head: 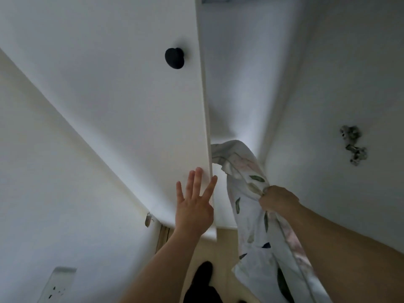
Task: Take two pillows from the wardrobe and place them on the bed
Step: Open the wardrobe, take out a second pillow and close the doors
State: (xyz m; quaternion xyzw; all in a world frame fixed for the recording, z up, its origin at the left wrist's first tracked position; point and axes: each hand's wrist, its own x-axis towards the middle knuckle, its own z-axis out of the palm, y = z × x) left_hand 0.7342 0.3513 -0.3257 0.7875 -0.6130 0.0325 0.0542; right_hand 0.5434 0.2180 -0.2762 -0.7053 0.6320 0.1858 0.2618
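Right hand (pixel 278 201) has a closed grip, bunching the leaf-print pillow (pixel 251 215), which hangs half out of the wardrobe gap; left hand (pixel 194 206) is flat with fingers spread against the white wardrobe door (pixel 131 106) below its black knob (pixel 174 58). Looks like an early stage: one pillow coming out, any second pillow unseen, bed not in view. Outward: white wardrobe interior (pixel 240 73), hinge (pixel 353 147) on the other door, beige floor (pixel 225 239) below.

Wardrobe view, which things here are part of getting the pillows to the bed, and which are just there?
Part of the job:
pillow, leaf-patterned, held in the right hand
wardrobe door, left hand flat against its edge

Just there:
black knob on the door
metal hinge on the right panel
wooden floor below
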